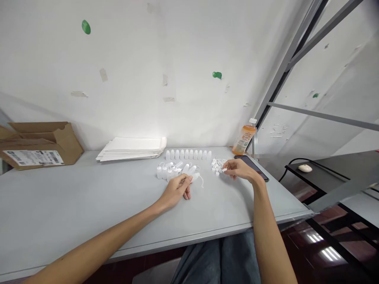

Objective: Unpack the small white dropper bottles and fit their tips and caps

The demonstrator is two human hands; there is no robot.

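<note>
My left hand rests on the grey table, its fingers closed round a small white plastic bottle that sticks out to the right. My right hand pinches a small white cap at the edge of a pile of white caps. A loose cluster of small white bottles lies just beyond my left hand. Behind it a row of several upright white bottles stands in a line.
A stack of white sheets lies at the back. An open cardboard box sits at far left. An orange drink bottle and a dark phone are near my right hand. A lower dark desk with a mouse stands to the right.
</note>
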